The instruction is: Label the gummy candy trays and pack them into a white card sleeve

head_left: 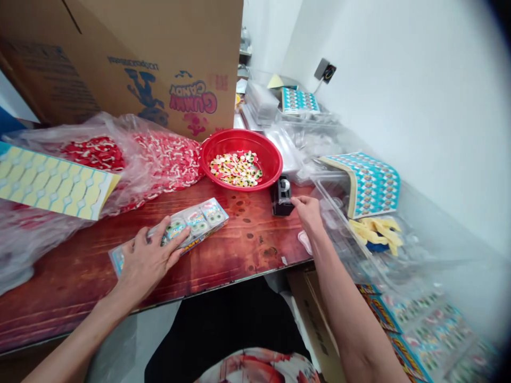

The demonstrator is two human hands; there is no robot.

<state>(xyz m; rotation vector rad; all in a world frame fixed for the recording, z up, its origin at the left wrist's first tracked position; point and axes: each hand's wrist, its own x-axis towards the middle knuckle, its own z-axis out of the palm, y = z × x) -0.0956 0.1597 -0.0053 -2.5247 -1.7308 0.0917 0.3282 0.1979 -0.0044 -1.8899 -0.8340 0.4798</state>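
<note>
My left hand (pixel 149 252) lies spread over a long clear plastic box (pixel 215 211) on the red wood-patterned table, its fingers on the top and the thumb toward the near side. Inside the box sit small packs of eyeball-like candies with blue labels. At the front of a black tape dispenser (pixel 282 202), my right hand (pixel 307 210) is closed in a pinch on the tape end; the clear tape itself is hard to see. Just behind the dispenser stands a red bowl (pixel 211 173) with loose eyeball-like candies in it.
A large plastic bag of red and white candies (pixel 167 159) lies at the left, with a yellow label sheet (pixel 51 181) on it. Behind rises a cardboard carton (pixel 120 32). To the right are clear trays, blue label sheets (pixel 377 181) and yellow gloves (pixel 379 232).
</note>
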